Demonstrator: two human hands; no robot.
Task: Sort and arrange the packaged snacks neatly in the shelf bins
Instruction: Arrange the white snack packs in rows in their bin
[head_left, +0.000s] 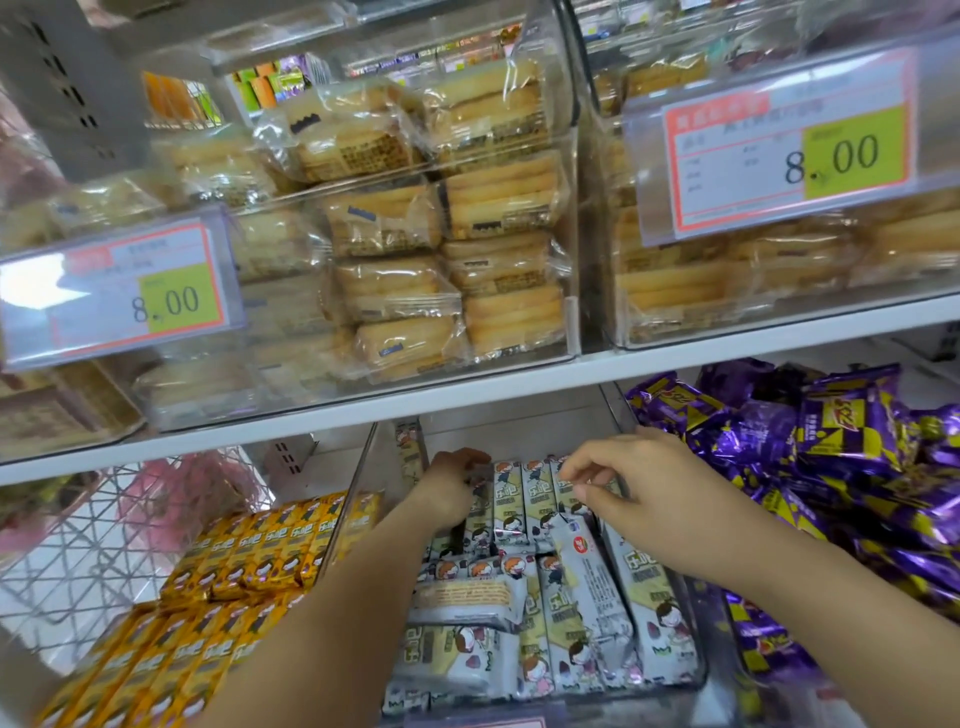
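Observation:
Both of my hands reach into the clear middle bin (698, 660) on the lower shelf, which holds several silver-white snack packs (571, 597) with a cartoon child. My left hand (449, 491) is curled around an upright pack at the back left of the row. My right hand (631, 480) pinches the top edge of a standing pack (563, 491) at the back right with thumb and forefinger. Some packs stand upright in a row at the back; others lie flat or tilted in front.
Yellow packs (223, 587) fill the bin to the left and purple packs (841, 462) are piled on the right. A white shelf board (519, 384) runs just above my hands, carrying clear bins of wrapped biscuits (447, 249) with 8.00 price tags. A wire basket (93, 551) sits at far left.

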